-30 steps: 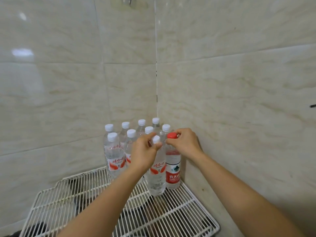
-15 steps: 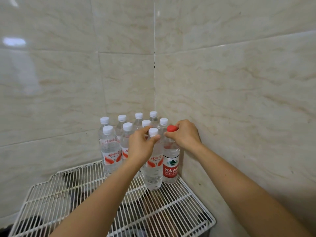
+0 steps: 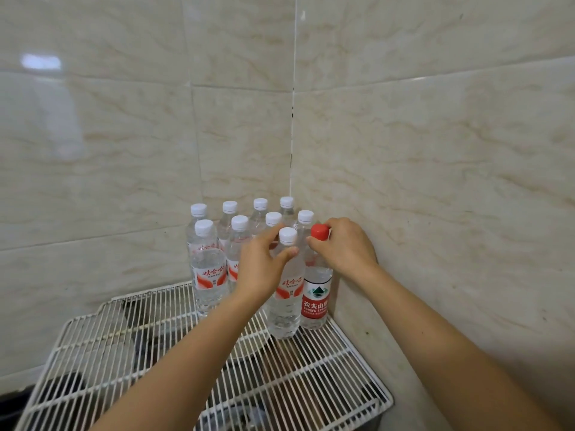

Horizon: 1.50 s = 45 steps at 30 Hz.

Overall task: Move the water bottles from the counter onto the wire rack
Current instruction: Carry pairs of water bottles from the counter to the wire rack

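Rack (image 3: pixel 305 381) of white wire set in a corner of beige tiled walls (image 3: pixel 435 150), dark shapes visible beneath the wires but not identifiable. Bottles (image 3: pixel 239 241) standing upright on the far part of the rack, packed close together toward the corner: white caps throughout, clear bodies, red-and-white labels where visible. Front bottle (image 3: pixel 284 293) with white cap standing upright on the wires, nearest the camera, just beside the red-cap bottle (image 3: pixel 315 298). Red-cap bottle upright at the right edge of the rack, near the right wall, carrying a red-and-white label with a green emblem. Left hand (image 3: pixel 263 269) reaching in from lower left, fingers (image 3: pixel 287 252) curled round the neck of the front bottle just below its cap, thumb pressed against the near side; grip closed on the neck. Right hand (image 3: pixel 345 247) reaching in from lower right, fingers closed over the red cap and the neck under it, thumb tip touching the cap's left side. Both bottle bases seen resting on the wires. Both forearms bare, crossing over the near half of the rack. Near half of the rack bearing no bottles. Worktop not distinguishable in this view.
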Each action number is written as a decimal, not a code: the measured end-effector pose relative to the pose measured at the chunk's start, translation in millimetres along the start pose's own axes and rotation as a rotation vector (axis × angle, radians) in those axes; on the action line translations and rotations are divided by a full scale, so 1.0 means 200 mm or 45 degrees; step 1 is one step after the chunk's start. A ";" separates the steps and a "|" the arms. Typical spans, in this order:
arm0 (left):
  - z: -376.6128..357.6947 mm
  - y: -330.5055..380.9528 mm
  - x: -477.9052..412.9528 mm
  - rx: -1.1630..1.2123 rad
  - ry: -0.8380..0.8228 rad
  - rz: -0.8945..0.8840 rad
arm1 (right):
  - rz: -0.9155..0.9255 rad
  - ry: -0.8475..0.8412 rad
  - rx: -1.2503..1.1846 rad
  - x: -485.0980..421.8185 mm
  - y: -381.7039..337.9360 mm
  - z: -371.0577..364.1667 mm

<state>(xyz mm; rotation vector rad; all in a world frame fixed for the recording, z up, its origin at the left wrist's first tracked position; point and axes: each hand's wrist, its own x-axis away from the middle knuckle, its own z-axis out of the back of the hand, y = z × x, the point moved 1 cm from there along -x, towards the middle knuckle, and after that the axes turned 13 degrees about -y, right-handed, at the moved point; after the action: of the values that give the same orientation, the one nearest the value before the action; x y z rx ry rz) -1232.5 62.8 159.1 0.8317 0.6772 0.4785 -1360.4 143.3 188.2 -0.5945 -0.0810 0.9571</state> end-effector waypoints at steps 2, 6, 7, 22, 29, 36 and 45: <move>0.00 -0.02 0.03 -0.020 -0.012 -0.010 | 0.058 0.073 0.107 0.01 -0.01 0.01; 0.02 -0.06 0.07 -0.060 -0.004 0.061 | 0.262 0.218 0.143 0.06 -0.07 0.02; 0.04 -0.07 0.10 -0.059 0.004 0.089 | 0.314 0.221 0.127 0.08 -0.10 0.00; 1.13 -0.51 1.16 -0.456 0.340 0.563 | 0.990 -0.307 -0.050 0.53 -1.11 -0.89; 1.83 -0.71 2.15 -0.621 0.472 0.899 | 1.059 -0.635 0.051 1.21 -1.86 -1.50; 2.32 -0.85 3.02 -0.632 0.572 1.256 | 1.218 -0.878 0.110 1.86 -2.51 -1.95; 2.87 -1.02 3.71 -0.662 0.734 1.504 | 1.453 -1.041 0.193 2.32 -3.24 -2.40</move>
<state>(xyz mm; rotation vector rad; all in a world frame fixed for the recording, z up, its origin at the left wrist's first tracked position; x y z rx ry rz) -283.9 115.0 12.8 0.5115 0.4713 1.9270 -452.6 19.5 28.0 -0.0135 -0.4212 2.2575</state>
